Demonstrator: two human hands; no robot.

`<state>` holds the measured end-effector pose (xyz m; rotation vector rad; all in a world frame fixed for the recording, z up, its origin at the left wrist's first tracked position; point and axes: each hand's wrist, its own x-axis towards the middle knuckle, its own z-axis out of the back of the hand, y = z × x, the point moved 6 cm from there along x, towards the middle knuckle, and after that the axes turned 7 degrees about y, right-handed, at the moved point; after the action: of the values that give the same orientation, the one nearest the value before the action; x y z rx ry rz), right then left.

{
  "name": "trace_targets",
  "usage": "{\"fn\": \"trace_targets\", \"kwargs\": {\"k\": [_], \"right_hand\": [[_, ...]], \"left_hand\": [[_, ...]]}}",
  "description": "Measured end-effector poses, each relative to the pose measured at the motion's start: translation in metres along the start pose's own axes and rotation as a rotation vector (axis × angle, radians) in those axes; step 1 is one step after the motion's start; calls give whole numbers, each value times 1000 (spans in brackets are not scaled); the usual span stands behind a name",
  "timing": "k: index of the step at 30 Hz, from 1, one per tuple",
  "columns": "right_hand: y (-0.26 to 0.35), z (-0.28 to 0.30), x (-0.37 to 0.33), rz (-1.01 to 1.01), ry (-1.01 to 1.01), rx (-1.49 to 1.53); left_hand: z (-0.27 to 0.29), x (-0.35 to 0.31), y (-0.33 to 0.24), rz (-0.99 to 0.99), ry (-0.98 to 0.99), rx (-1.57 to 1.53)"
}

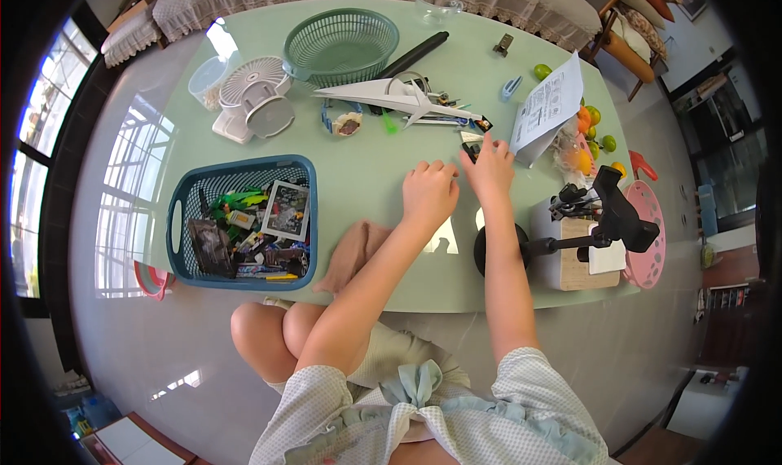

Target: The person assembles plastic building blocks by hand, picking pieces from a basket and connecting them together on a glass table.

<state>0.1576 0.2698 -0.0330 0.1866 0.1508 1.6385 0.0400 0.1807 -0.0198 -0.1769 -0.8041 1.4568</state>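
My right hand reaches over the green-topped table, its fingers closed about a small dark piece with a pale part beside it. The kind of piece is too small to make out. To its left, my left hand rests low over the table with curled fingers; whatever may be inside is hidden. Just beyond both hands lies a white folded paper plane on a pile of pens and small tools. A brown cloth lies beside my left forearm.
A blue basket of mixed toys and parts stands at the left. Behind it are a white fan and a green basket. On the right are a propped paper, fruit, a black phone stand and a wooden-fronted box.
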Motion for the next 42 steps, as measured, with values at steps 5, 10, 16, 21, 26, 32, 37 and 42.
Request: {"fn": "trace_targets", "kwargs": {"k": [5, 10, 16, 21, 26, 32, 37, 42], "right_hand": [[-2, -5, 12, 31, -75, 47], [2, -8, 4, 186, -44, 164], [27, -5, -36, 425, 136, 342], [46, 9, -67, 552, 243, 433], [33, 23, -77, 553, 122, 337], [32, 23, -82, 518, 159, 355], [38, 18, -79, 519, 193, 355], [42, 13, -78, 547, 260, 368]], "left_hand": [[-4, 9, 6, 28, 51, 10], [5, 6, 19, 60, 51, 22], [16, -5, 32, 70, 75, 80], [22, -17, 43, 73, 66, 124], [25, -20, 40, 45, 39, 178], [29, -26, 40, -17, -24, 205], [32, -28, 38, 1, -10, 211], [39, -32, 40, 38, -4, 167]]}}
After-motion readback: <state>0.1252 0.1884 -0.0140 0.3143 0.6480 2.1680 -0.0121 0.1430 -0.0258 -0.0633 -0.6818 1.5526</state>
